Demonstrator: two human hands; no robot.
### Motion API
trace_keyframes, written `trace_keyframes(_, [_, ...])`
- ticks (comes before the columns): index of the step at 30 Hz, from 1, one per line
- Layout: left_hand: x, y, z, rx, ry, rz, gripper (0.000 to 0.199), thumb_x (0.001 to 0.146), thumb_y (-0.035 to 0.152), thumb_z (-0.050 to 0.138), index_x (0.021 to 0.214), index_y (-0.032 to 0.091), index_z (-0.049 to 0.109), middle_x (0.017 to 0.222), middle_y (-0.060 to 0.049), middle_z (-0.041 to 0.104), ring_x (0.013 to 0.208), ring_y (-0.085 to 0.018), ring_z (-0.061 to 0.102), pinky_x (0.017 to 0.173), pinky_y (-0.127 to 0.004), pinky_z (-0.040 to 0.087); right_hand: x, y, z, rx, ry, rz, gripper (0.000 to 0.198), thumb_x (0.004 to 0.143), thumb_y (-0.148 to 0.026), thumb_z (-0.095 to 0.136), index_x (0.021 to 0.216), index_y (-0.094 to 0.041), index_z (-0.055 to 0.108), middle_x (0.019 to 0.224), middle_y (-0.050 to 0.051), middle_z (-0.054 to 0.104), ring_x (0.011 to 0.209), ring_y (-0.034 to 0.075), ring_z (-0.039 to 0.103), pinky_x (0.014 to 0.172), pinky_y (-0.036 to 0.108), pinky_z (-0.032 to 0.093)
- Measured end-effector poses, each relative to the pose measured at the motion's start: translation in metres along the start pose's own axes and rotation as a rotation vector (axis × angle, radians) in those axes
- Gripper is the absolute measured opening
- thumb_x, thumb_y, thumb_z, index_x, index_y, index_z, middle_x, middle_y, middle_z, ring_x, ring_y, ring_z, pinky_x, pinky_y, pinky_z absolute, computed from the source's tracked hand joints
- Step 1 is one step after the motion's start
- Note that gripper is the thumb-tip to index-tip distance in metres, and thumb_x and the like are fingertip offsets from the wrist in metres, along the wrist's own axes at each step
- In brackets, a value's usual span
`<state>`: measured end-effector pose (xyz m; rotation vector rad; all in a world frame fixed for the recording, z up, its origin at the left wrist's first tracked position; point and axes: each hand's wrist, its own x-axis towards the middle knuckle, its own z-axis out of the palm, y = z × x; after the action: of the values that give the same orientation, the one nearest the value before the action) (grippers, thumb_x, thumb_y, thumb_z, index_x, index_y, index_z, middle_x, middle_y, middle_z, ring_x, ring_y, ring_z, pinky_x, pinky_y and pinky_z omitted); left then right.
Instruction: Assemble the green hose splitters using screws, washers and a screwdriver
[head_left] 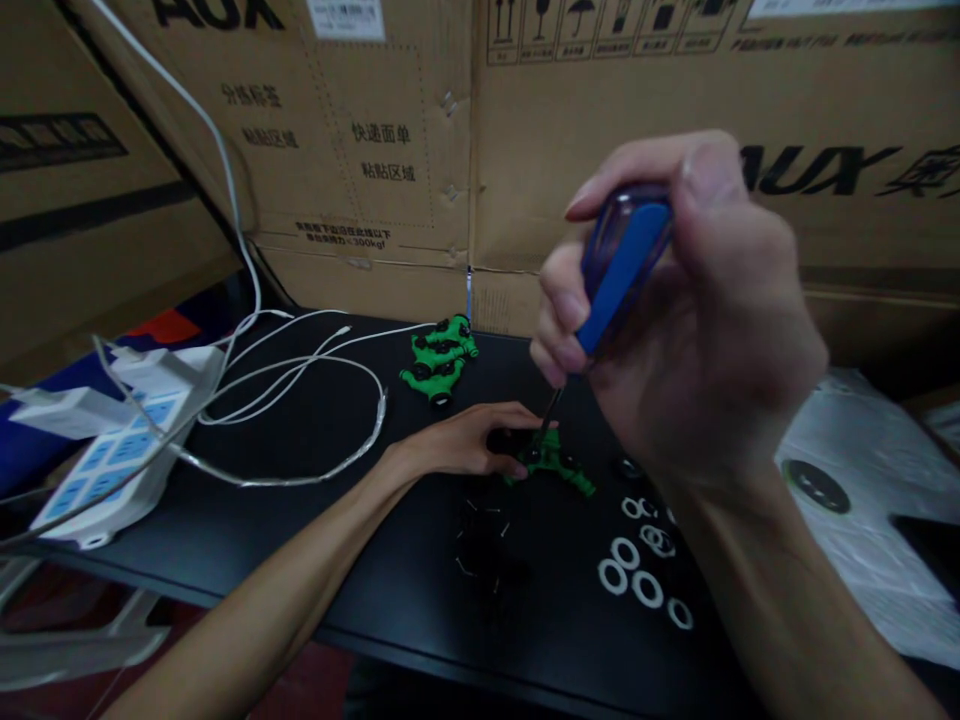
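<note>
My right hand is wrapped round the blue handle of a screwdriver. Its thin shaft points down and to the left, with the tip at a green branched fitting that has black parts on it. Fingers and thumb of my left hand grip the fitting's left side against the black table. Just where the screwdriver tip meets it is too small to make out. Farther back on the table lie several similar green fittings in a group.
White rings lie scattered on the table at right. Black shiny pieces lie in front of my left hand. White cables and a power strip occupy the left. Cardboard boxes wall off the back; a plastic bag lies right.
</note>
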<state>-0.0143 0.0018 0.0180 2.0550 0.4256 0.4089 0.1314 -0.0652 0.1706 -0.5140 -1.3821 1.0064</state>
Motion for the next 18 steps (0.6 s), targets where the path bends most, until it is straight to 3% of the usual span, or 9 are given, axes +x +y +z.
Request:
trace_keyframes(3, [0.0002, -0.0016, 0.0007, -0.011, 0.008, -0.01, 0.063, 0.083, 0.025, 0.08, 0.143, 0.031, 0.058, 0.135, -0.007, 0.063, 0.123, -0.025, 0.059, 0.111, -0.043, 0.041, -0.0022, 0.0012, 0.0041, -0.026, 0.009, -0.001, 0.03, 0.093, -0.039, 0.066, 0.087, -0.027, 0.039, 0.072, -0.006, 0.057, 0.051, 0.014, 0.051, 0.047, 0.029, 0.046])
trace_keyframes(7, [0.0005, -0.0015, 0.0009, -0.022, 0.009, -0.01, 0.063, 0.082, 0.025, 0.08, 0.142, 0.03, 0.059, 0.135, -0.007, 0.062, 0.121, -0.024, 0.059, 0.111, -0.041, 0.04, -0.0004, 0.0001, 0.0053, 0.0, 0.056, 0.007, 0.03, 0.093, -0.011, 0.056, 0.089, -0.029, 0.033, 0.061, -0.011, 0.048, 0.045, 0.011, 0.038, 0.038, 0.022, 0.03])
trace_keyframes(10, [0.0003, -0.0008, 0.0005, -0.024, 0.006, -0.014, 0.064, 0.083, 0.025, 0.079, 0.143, 0.029, 0.058, 0.133, -0.008, 0.062, 0.119, -0.024, 0.059, 0.109, -0.041, 0.042, 0.0029, -0.0032, 0.0027, -0.045, 0.06, 0.067, 0.009, 0.098, -0.025, 0.051, 0.09, -0.026, 0.047, 0.056, -0.008, 0.041, 0.043, 0.012, 0.033, 0.038, 0.026, 0.025])
trace_keyframes(13, [0.0001, -0.0011, 0.0005, -0.02, 0.005, -0.015, 0.063, 0.083, 0.025, 0.079, 0.143, 0.03, 0.058, 0.133, -0.008, 0.062, 0.118, -0.025, 0.06, 0.107, -0.041, 0.042, 0.0036, -0.0046, 0.0007, -0.093, -0.002, 0.036, 0.025, 0.096, -0.047, 0.056, 0.089, -0.023, 0.056, 0.061, -0.004, 0.045, 0.047, 0.014, 0.039, 0.042, 0.031, 0.031])
trace_keyframes(16, [0.0002, -0.0018, 0.0013, -0.03, 0.015, -0.016, 0.063, 0.082, 0.026, 0.08, 0.142, 0.03, 0.059, 0.132, -0.007, 0.063, 0.119, -0.025, 0.059, 0.106, -0.041, 0.043, 0.0011, -0.0016, 0.001, -0.072, 0.008, -0.027, 0.031, 0.092, -0.052, 0.062, 0.086, -0.026, 0.047, 0.068, -0.004, 0.05, 0.053, 0.013, 0.046, 0.045, 0.029, 0.039])
trace_keyframes(18, [0.0003, -0.0018, 0.0018, -0.035, 0.029, -0.016, 0.063, 0.082, 0.025, 0.081, 0.141, 0.029, 0.06, 0.132, -0.008, 0.063, 0.119, -0.025, 0.059, 0.105, -0.04, 0.044, -0.001, 0.0015, 0.0018, -0.039, -0.006, -0.032, 0.029, 0.094, -0.044, 0.061, 0.086, -0.027, 0.039, 0.069, -0.006, 0.054, 0.052, 0.013, 0.05, 0.045, 0.028, 0.043])
